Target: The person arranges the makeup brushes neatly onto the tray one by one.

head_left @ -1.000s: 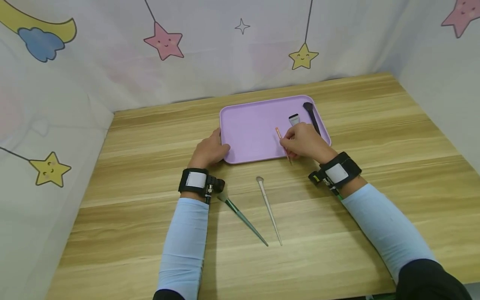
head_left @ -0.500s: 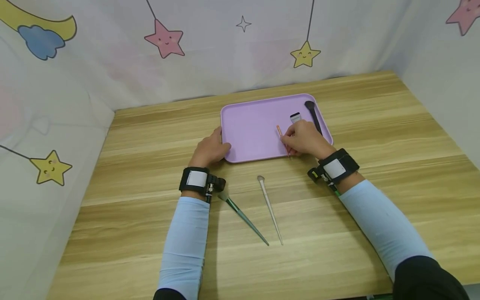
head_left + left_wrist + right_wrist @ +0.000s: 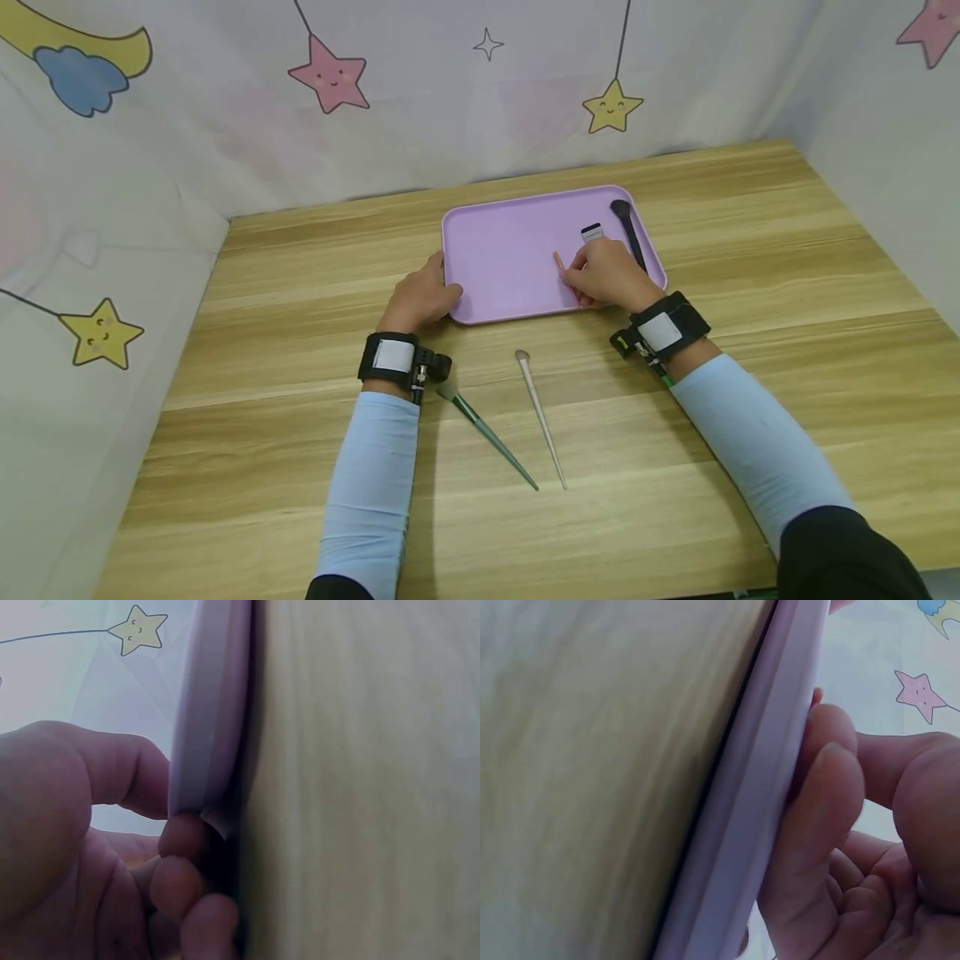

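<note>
A purple tray [image 3: 510, 250] lies on the wooden table. My left hand [image 3: 422, 296] grips its left front corner; the left wrist view shows the thumb [image 3: 127, 769] over the rim and fingertips [image 3: 180, 885] at the outer edge. Over the tray's right half, my right hand [image 3: 611, 275] pinches a slim makeup brush with an orange end [image 3: 558, 260]; fingers hide most of it. Beyond that hand, a flat brush with dark bristles and a silver ferrule [image 3: 592, 232] is partly covered. A black makeup brush [image 3: 628, 227] lies along the tray's right side.
In front of the tray, a green makeup brush [image 3: 487, 435] and a pale thin-handled brush [image 3: 540, 417] lie on the table [image 3: 300, 467]. A white curtain with printed stars [image 3: 450, 125] stands behind and to the sides.
My right hand has drawn the slim brush slightly inward, and its lower end no longer shows past the tray's front rim. The left hand keeps its grip on the corner.
</note>
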